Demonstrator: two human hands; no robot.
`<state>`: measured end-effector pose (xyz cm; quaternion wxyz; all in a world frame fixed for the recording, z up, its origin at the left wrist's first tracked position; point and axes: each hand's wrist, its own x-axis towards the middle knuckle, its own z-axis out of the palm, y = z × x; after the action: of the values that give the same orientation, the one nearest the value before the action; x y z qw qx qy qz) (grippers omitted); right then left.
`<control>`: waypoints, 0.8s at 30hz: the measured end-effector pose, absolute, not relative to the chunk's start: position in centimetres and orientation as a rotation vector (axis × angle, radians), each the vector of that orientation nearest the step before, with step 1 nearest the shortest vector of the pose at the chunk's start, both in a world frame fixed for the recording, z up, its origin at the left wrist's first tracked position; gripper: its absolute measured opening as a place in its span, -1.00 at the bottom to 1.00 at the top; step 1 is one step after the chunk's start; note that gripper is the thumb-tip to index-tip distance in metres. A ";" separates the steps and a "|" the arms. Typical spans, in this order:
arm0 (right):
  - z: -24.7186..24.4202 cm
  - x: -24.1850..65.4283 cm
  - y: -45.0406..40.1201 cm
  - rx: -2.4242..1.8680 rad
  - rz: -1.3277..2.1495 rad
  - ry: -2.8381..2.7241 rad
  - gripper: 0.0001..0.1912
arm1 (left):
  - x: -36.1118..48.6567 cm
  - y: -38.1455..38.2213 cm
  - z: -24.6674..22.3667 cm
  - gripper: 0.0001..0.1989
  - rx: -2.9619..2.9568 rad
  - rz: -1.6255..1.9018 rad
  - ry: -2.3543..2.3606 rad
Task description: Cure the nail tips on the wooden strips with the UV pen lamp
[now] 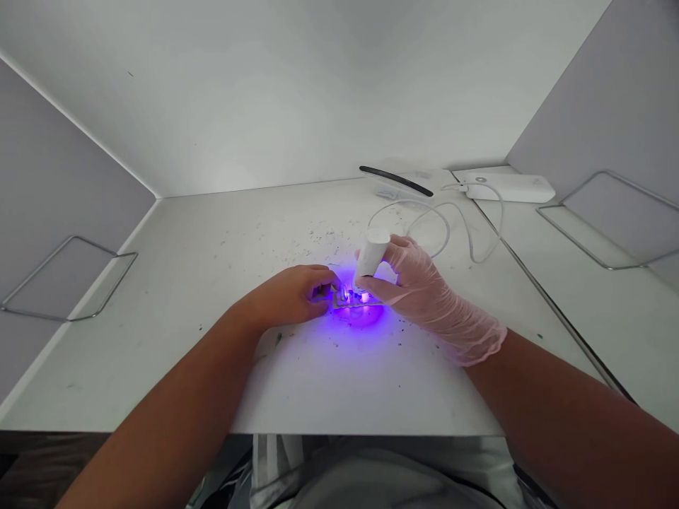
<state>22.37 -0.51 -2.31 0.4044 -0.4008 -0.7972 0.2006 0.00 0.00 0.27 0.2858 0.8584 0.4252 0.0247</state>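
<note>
My right hand (pixel 419 283), in a thin pink glove, grips a small white handheld UV lamp (pixel 373 253). The lamp tilts downward, and its violet light falls on the table between my hands. Just beneath its head lies a small, flat, narrow piece (pixel 344 305), whose details are washed out by the glow. My bare left hand (pixel 302 293) rests at the left end of this piece, thumb and fingers curled together there. What sits between those fingertips is too small and bright to make out.
Behind my hands lie a dark curved strip (pixel 395 180) like a nail file and clear plastic. A white cable (pixel 472 240) loops to a white oblong device (pixel 509 188) at back right. Wire frames stand left (pixel 100 314) and right (pixel 583 256). Dark specks dot the white table (pixel 185 233).
</note>
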 end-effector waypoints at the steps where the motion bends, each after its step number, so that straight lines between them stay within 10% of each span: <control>1: -2.3 22.4 -0.5 -1.008 0.507 -2.011 -0.91 | -0.1 0.0 0.3 -0.79 2.297 0.067 1.132; 24: -2.0 22.2 -0.6 -0.964 0.474 -2.028 -0.95 | -1.4 1.1 -1.0 -0.85 2.371 0.168 1.334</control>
<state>22.22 -0.65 -1.97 0.4107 -0.3830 -0.8057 0.1884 -1.38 1.11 -1.01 0.2064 0.8512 0.4787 0.0602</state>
